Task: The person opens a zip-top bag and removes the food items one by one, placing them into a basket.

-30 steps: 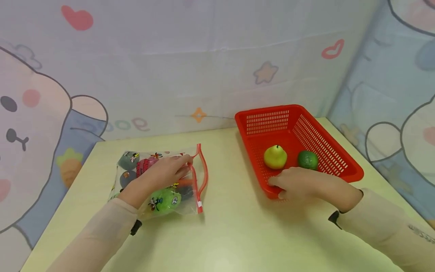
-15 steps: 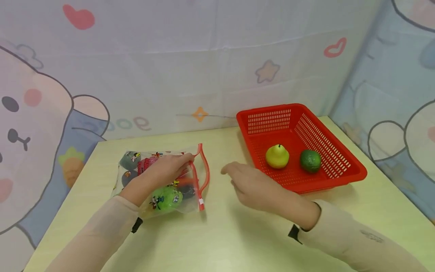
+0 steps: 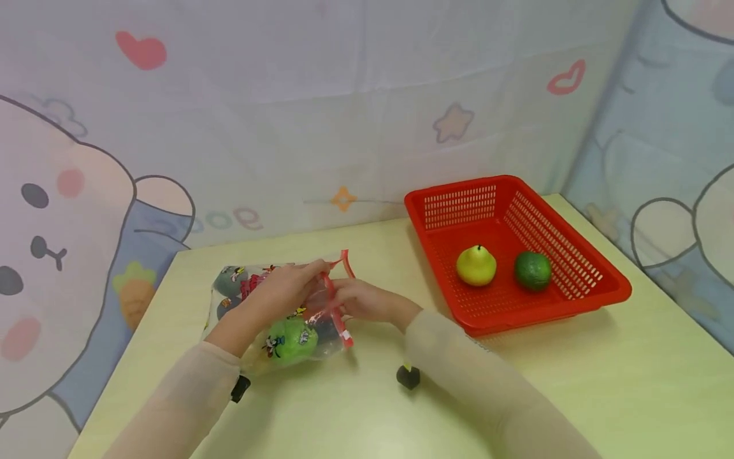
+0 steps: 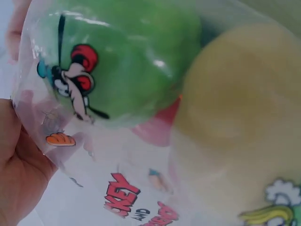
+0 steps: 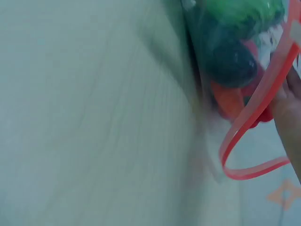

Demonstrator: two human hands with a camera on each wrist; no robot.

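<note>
Solid red for the basket (image 3: 545,315), walls patterned with slots; yellow for the pear (image 3: 476,266); deep green for the round fruit (image 3: 532,271). Clear for the bag (image 4: 127,155), printed with small multicoloured cartoon figures and red-and-black lettering (image 4: 122,195), edged with a red zip strip (image 5: 254,108). Bright green for one ball (image 4: 141,61) inside, pale yellow for a rounded thing (image 4: 240,94). Plain cream for the sleeves (image 3: 172,398), pale yellowish for the table (image 3: 355,408). Whitish for the back cloth (image 3: 275,140), patterned with pinkish-red hearts (image 3: 141,50), a peach star (image 3: 453,123) and a dark-outlined, pink-cheeked white bear (image 3: 86,204).
</note>
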